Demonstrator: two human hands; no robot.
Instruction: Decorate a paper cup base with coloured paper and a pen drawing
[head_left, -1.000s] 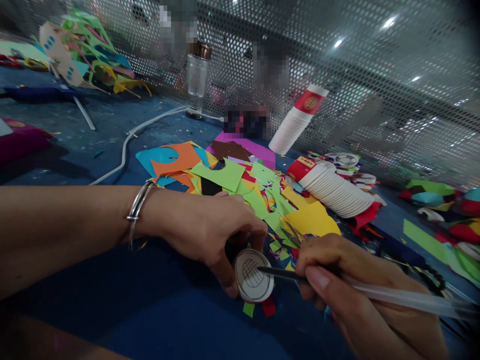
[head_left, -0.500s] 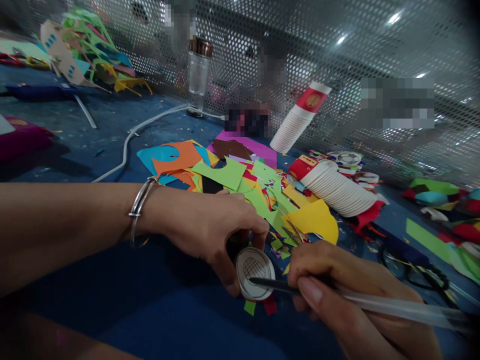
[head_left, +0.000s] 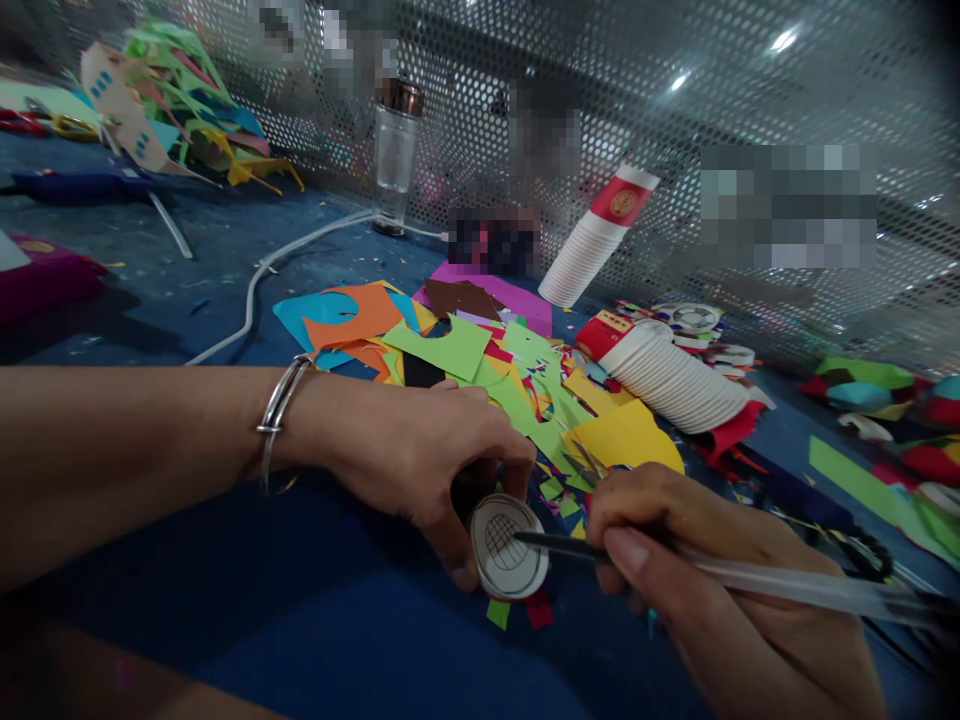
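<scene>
left hand [head_left: 420, 450]: grip closed on white disc [head_left: 519, 576] | right hand [head_left: 697, 570]: grip closed around pen [head_left: 566, 545], tip at disc's drawn grid [head_left: 498, 545]

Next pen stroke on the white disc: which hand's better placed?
Right, I'd say: the right hand grips the pen, its tip at the drawn grid, while the left hand holds the white disc.

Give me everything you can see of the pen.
The pen is slim and straight, with a black front end and a cloudy, translucent barrel that looks like plastic. It is held aslant in the right grip, its tip at the gridded face of the white disc. Its tail blurs near the right edge; whether the tip presses down, I can't tell.
</scene>
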